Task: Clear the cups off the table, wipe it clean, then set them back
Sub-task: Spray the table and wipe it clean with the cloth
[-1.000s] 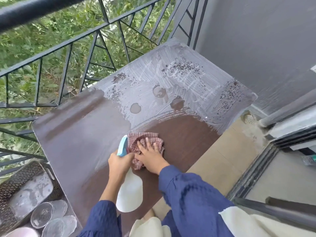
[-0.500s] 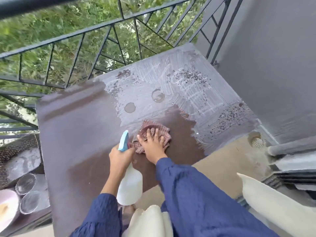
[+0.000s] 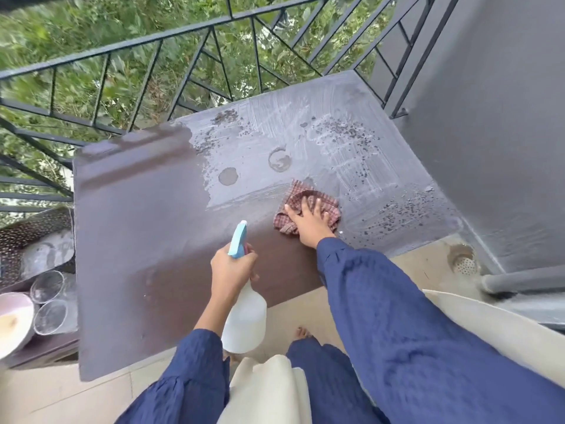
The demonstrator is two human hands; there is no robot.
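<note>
Since the frame half a second back, my right hand (image 3: 309, 223) and the cloth (image 3: 315, 200) have travelled from the table's middle toward 3 o'clock. The dark wiped band has lengthened behind them.

The table (image 3: 137, 224) is bare of cups. Its 9 o'clock half is wiped dark. From 12 to 3 o'clock a grey film with ring marks (image 3: 279, 160) and dark specks remains. Assessment: wiping stage, roughly half complete.

The cloth lies at the edge of that film under my right hand, which is laid flat and spread, pressing rather than clutching. The cloth looks soft, light and damp. I judge that it bunches readily, so pressure belongs on its centre.

My left hand (image 3: 232, 267) is wrapped round the neck of the spray bottle (image 3: 244, 313), held over the near edge at 6 o'clock.

The cups (image 3: 47, 287) stand off the table at 8 o'clock, beside a bowl (image 3: 13, 319). They appear to be clear glass, so probably fragile and slippery when wet. They are best taken round the wall, one per hand.

The railing (image 3: 183, 35) runs beyond 12 o'clock.
</note>
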